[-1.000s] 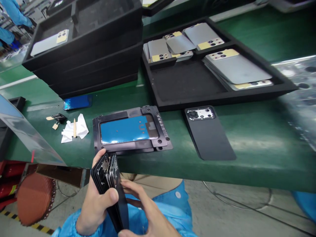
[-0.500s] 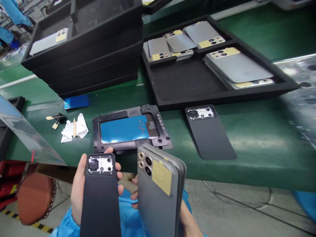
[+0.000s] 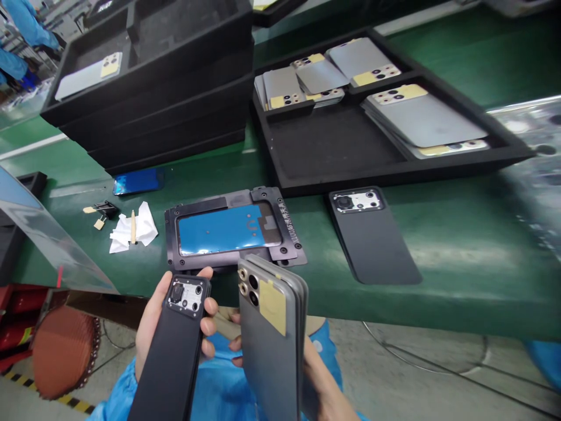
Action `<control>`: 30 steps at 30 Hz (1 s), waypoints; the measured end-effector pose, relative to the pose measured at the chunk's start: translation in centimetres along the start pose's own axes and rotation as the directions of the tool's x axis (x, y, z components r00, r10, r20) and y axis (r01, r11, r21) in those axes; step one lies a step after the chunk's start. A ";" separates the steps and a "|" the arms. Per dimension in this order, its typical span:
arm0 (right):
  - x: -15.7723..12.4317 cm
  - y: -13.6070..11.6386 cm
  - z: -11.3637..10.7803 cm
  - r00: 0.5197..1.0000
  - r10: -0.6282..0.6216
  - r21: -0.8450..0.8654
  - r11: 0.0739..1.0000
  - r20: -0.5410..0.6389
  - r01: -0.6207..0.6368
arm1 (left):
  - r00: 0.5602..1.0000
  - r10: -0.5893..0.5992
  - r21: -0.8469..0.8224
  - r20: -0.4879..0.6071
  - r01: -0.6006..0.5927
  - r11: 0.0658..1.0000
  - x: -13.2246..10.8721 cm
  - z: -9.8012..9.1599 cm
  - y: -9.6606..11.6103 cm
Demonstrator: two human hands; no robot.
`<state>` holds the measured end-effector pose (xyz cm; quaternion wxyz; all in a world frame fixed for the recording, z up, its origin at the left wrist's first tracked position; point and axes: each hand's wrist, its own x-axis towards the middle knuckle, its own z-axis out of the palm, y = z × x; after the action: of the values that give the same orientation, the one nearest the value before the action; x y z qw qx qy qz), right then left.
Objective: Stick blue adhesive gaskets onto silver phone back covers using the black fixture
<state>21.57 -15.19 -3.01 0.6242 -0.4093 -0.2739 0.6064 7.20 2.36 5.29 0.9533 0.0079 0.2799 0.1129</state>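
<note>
My left hand (image 3: 151, 327) is closed around a black phone-shaped plate (image 3: 169, 351) with a silver camera section at its top. In my right hand (image 3: 322, 374) is a small stack of grey phone back covers (image 3: 267, 351), held upright; the front one has camera rings and a yellow film patch. The two held items are apart, side by side in front of my blue sleeves. Just beyond them on the green bench lies a dark metal fixture (image 3: 239, 257) with a blue film-covered panel (image 3: 219, 230) in it. A second black phone-shaped plate (image 3: 377, 245) lies to the right.
A black compartment tray (image 3: 324, 186) with several grey covers stands behind. Stacked black trays (image 3: 175, 88) rise at the back left. A white tissue (image 3: 146, 225), a binder clip (image 3: 106, 208) and a blue film piece (image 3: 138, 181) lie at left. A round stool (image 3: 63, 354) stands below.
The black plate in my left hand has tilted, its top shifting right. The stack in my right hand has moved slightly left and turned. Both hands keep their holds.
</note>
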 end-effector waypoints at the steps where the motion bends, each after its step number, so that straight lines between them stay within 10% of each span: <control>1: -0.1 0.2 0.0 1.000 0.012 -0.006 1.000 -0.007 -0.012 | 1.000 -0.004 -0.008 0.010 0.004 1.000 0.1 0.1 0.0; 30: 0.8 -0.6 0.3 0.997 0.067 0.066 0.995 0.034 -0.069 | 1.000 -0.004 0.003 -0.026 0.005 1.000 0.8 0.1 -0.1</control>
<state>21.75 -14.29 -2.52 0.6122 -0.3876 -0.2493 0.6425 7.90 2.46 4.94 0.9499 0.0075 0.2924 0.1103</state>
